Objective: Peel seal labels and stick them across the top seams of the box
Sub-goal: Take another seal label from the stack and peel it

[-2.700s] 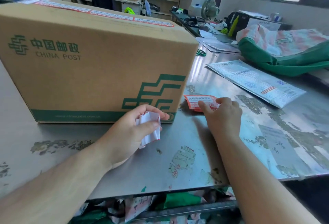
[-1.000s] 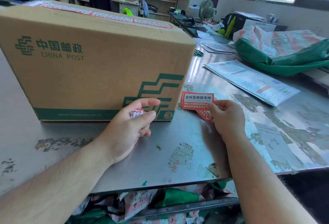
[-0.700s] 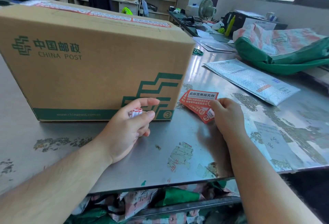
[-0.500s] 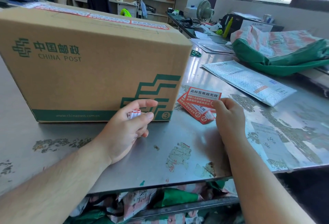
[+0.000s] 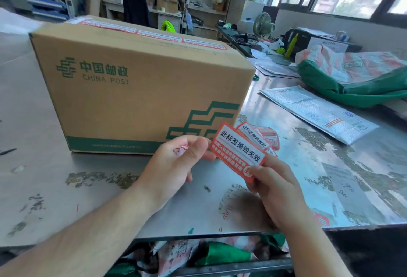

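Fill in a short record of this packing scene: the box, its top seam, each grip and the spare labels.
Box: cardboard, standing on the metal table
Top seam: red seal strips already stuck along it
Left grip: fingers curled round crumpled paper
Right grip: pinches one seal label, lifted off the table
Spare labels: loose pile on the table beside the box

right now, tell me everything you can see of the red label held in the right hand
The red label is a thin, glossy-looking rectangle with rounded corners: a white panel of bold black Chinese characters, smaller text rows below. Flat, tilted, face up, held above the table. The right hand pinches its lower right corner; the left hand, gripping a paper scrap, touches its left edge.
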The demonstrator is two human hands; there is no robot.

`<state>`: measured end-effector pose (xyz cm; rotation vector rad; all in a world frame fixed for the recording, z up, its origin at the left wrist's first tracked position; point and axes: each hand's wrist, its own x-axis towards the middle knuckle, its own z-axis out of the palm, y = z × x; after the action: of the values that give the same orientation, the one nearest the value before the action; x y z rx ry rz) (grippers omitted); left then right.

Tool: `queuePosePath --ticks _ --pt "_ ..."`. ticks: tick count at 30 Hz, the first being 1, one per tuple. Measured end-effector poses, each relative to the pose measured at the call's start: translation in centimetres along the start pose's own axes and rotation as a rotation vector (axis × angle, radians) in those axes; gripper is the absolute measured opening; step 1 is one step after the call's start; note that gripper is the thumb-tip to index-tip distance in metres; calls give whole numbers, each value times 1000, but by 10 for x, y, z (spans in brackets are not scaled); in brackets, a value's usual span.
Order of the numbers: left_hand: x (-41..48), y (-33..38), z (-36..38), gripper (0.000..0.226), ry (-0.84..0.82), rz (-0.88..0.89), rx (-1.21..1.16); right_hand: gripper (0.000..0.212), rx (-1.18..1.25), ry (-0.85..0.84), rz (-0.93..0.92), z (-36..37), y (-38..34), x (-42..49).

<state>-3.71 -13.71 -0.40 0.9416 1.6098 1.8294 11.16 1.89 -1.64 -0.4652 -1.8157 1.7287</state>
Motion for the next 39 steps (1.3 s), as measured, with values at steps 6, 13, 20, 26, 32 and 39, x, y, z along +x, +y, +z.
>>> queuePosePath --ticks 6,13,20,26,32,39 --pt "-1 2 -10 24 83 -37 17 21 -64 -122 32 14 -13 4" --pt "-9 0 -12 14 111 18 83 23 -154 152 -30 36 -7 19" --pt "-7 -6 -14 22 118 24 113 20 -189 141 -74 36 5 13" --pt "-6 -8 -13 19 173 36 232 14 -258 139 -98 37 6 12" --pt "-4 -11 -11 18 258 43 302 12 -315 184 -167 36 9 9" --pt "-7 -7 -18 32 66 -14 58 15 -333 219 -125 34 7 9"
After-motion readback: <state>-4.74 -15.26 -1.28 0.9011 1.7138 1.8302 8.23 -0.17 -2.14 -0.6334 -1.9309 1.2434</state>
